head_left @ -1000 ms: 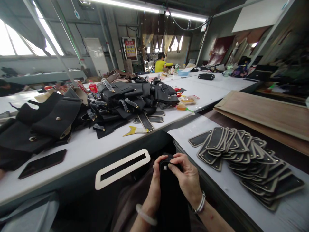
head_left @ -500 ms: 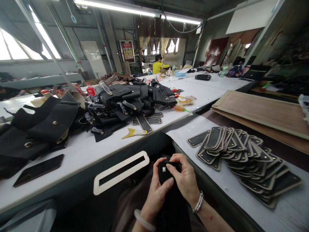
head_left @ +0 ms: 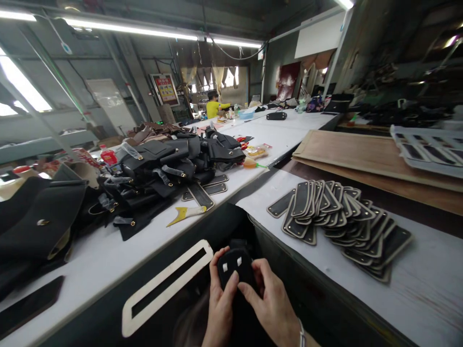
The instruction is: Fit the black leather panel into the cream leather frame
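A black, round-cornered bag piece (head_left: 235, 262) with two small white tabs on its face is held in front of me, low in the view. My left hand (head_left: 222, 294) grips its left edge, the thumb pressed flat on the face below the tabs. On the other side my right hand (head_left: 269, 296) has its fingers around the right edge and its thumb near the bottom. The lower part of the piece blends into the dark area beneath. Left of my hands lies a long cream frame (head_left: 168, 286) with a slot through it.
On the right table sits a fanned pile of black panels with pale edges (head_left: 340, 217), beside brown boards (head_left: 361, 154) and a clear tray (head_left: 427, 149). Black bags (head_left: 162, 164), a yellow-ended tool (head_left: 186, 212) and a phone (head_left: 32, 306) lie left. A person in yellow (head_left: 215, 107) is far back.
My view has turned to the right. My right hand has moved off the top of the piece to its right edge, and a second white tab now shows.
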Demonstrator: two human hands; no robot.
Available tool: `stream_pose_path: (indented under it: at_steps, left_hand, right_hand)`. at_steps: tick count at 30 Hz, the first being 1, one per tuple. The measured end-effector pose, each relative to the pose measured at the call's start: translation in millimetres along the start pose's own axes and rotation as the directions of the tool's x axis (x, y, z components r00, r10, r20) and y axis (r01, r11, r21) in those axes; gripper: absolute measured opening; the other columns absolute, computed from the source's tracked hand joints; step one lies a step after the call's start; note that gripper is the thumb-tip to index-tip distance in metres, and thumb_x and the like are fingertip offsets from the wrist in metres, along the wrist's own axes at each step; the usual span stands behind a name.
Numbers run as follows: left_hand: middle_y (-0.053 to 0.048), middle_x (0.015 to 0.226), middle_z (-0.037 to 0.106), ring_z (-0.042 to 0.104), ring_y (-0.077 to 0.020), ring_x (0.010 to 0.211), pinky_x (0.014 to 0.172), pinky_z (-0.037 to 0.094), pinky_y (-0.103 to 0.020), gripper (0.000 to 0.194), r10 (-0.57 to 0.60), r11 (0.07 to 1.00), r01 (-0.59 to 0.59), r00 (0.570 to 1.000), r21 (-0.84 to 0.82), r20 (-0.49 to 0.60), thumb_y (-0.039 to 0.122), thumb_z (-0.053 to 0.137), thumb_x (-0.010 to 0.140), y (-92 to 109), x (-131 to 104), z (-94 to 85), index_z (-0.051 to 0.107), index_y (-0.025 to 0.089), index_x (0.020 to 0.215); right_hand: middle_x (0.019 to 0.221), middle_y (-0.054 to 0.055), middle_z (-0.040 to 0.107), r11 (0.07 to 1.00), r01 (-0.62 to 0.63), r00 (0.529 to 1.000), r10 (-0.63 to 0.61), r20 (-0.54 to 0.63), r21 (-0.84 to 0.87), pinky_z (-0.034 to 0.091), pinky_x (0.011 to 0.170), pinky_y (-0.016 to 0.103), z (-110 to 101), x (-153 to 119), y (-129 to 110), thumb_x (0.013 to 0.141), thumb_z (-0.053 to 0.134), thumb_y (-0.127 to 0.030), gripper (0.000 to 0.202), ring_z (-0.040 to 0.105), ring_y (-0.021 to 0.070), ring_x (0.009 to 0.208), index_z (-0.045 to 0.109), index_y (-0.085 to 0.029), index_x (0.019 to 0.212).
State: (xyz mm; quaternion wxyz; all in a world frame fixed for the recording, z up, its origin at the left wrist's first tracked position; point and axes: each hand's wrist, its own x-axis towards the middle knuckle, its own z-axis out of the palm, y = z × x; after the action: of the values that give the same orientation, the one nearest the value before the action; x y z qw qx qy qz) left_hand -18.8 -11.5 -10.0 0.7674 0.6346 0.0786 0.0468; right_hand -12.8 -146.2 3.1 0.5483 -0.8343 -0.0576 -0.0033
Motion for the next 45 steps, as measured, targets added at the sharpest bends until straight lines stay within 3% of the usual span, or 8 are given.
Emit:
stream_pose_path:
  at_steps: [9, 17, 28, 34, 38, 45]
  left_hand:
    - [-0.003, 0.134, 0.053, 0.046, -0.0262, 0.127, 0.108, 0.034, -0.035, 0.044, 0.001, 1.0, 0.0, 0.998, 0.024, -0.057, 0.043, 0.062, 0.085, 5.2, -0.1, 4.3, 0.047, 0.03, 0.125]
    - [-0.004, 0.131, 0.056, 0.046, -0.0266, 0.128, 0.111, 0.031, -0.037, 0.043, 0.015, 1.0, -0.017, 0.99, -0.01, -0.14, 0.048, 0.06, 0.084, 2.9, 0.5, 10.5, 0.052, 0.027, 0.121]
    - [-0.008, 0.13, 0.058, 0.048, -0.028, 0.127, 0.109, 0.036, -0.038, 0.049, 0.044, 0.999, -0.039, 0.98, 0.028, -0.196, 0.057, 0.057, 0.084, 4.1, -0.6, 18.2, 0.056, 0.022, 0.117]
    - [-0.006, 0.13, 0.059, 0.045, -0.0279, 0.13, 0.113, 0.031, -0.038, 0.055, -0.012, 0.998, -0.004, 0.97, -0.068, -0.241, 0.068, 0.052, 0.081, -5.7, 5.0, 16.0, 0.061, 0.024, 0.112]
    - [-0.005, 0.13, 0.06, 0.045, -0.0275, 0.13, 0.113, 0.031, -0.039, 0.057, -0.082, 0.974, 0.039, 0.979, -0.224, -0.187, 0.071, 0.05, 0.081, -10.6, 8.5, 12.4, 0.063, 0.025, 0.111]
    - [-0.009, 0.126, 0.062, 0.046, -0.0308, 0.128, 0.113, 0.027, -0.045, 0.053, -0.023, 0.976, -0.024, 0.977, -0.217, -0.211, 0.067, 0.055, 0.081, -9.5, 7.3, 9.8, 0.065, 0.022, 0.107]
  right_hand:
    - [0.074, -0.001, 0.057, 0.996, 0.082, 0.992, -0.078, -0.101, 0.029, 0.046, 0.061, 0.026, 12.0, 0.6, -0.2, 0.093, 0.046, -0.039, 0.019, 0.057, 0.0157, 0.064, 0.049, -0.023, 0.084]
    - [0.067, -0.003, 0.056, 0.991, 0.061, 0.995, -0.052, -0.08, 0.116, 0.043, 0.056, 0.025, 6.8, 17.5, -6.8, 0.096, 0.041, -0.048, 0.027, 0.057, 0.0152, 0.059, 0.044, -0.024, 0.085]
    - [0.065, -0.002, 0.059, 0.986, 0.164, 0.98, -0.166, -0.108, -0.032, 0.038, 0.052, 0.025, 12.1, 26.9, 1.1, 0.1, 0.034, -0.044, 0.027, 0.061, 0.016, 0.056, 0.047, -0.023, 0.087]
    - [0.059, -0.003, 0.054, 0.977, 0.203, 0.968, -0.211, -0.137, -0.071, 0.037, 0.049, 0.024, 11.2, 24.9, 4.1, 0.1, 0.033, -0.041, 0.028, 0.057, 0.015, 0.05, 0.047, -0.024, 0.085]
    - [0.059, -0.003, 0.054, 0.975, 0.218, 0.965, -0.222, -0.143, -0.042, 0.04, 0.049, 0.022, 5.1, 24.9, -0.7, 0.1, 0.035, -0.042, 0.028, 0.057, 0.0141, 0.049, 0.048, -0.023, 0.084]
    - [0.073, -0.001, 0.058, 0.945, 0.322, 0.941, -0.326, -0.09, -0.064, 0.043, 0.059, 0.023, -8.3, 27.4, -11.6, 0.097, 0.043, -0.037, 0.019, 0.057, 0.0133, 0.061, 0.053, -0.023, 0.088]
